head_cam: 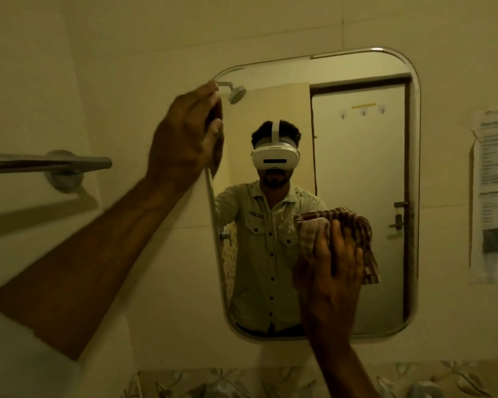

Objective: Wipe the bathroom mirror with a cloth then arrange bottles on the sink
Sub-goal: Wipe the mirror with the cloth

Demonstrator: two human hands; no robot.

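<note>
A rounded rectangular mirror (365,156) with a metal frame hangs on the tiled wall ahead. My left hand (184,136) grips the mirror's upper left edge, fingers wrapped over the frame. My right hand (337,268) presses a striped brown cloth (360,231) flat against the glass in the lower middle of the mirror. The cloth's own reflection shows beside it. No bottles or sink are in view.
A metal towel bar (49,163) sticks out from the wall at the left. A printed paper notice (493,196) is stuck to the wall right of the mirror. A leaf-patterned tile band (242,382) runs below. The mirror reflects a person, a shower head and a door.
</note>
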